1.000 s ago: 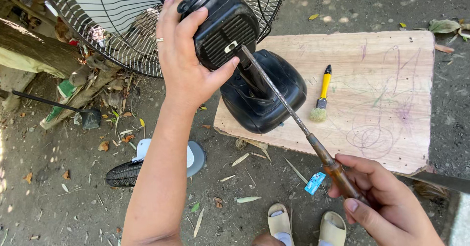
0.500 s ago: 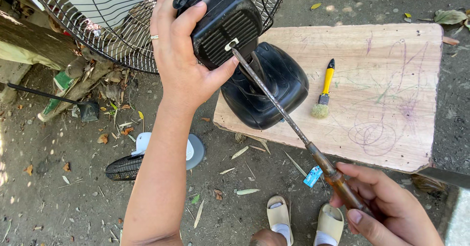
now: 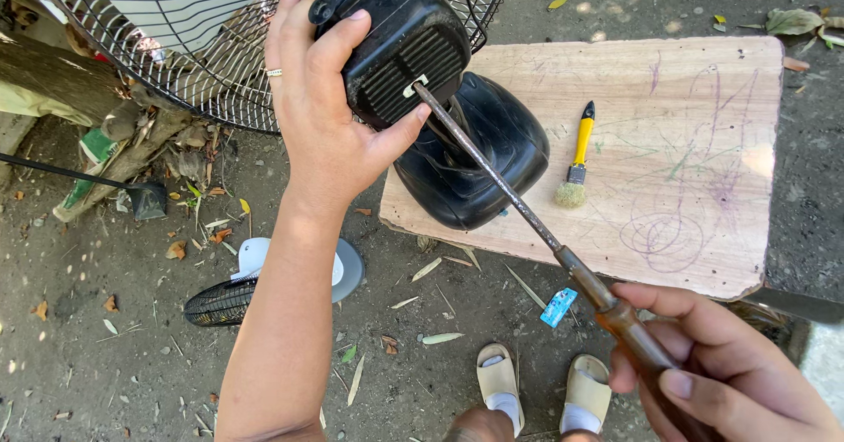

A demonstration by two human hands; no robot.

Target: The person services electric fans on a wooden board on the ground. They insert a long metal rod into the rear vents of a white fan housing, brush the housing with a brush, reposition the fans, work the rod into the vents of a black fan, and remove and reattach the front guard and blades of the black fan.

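My left hand (image 3: 325,117) grips the black motor housing (image 3: 400,42) of an electric fan, with the wire guard (image 3: 176,38) spreading up and left behind it. My right hand (image 3: 712,372) holds the brown handle of a long screwdriver (image 3: 527,222). Its metal shaft runs up and left, and the tip sits at a white fitting on the back of the housing. The fan's black base (image 3: 479,161) rests on the near left corner of a wooden board (image 3: 686,134).
A yellow-handled brush (image 3: 578,156) lies on the board, which bears pen scribbles. On the dirt ground lie a white and grey round part (image 3: 338,266), a small black grille (image 3: 220,301), a blue scrap (image 3: 558,307) and dry leaves. My sandalled feet (image 3: 541,389) are below.
The view has shifted slightly, so fan and board sit a little higher and to the right in frame. Both hands keep their grips and the screwdriver tip stays at the housing.
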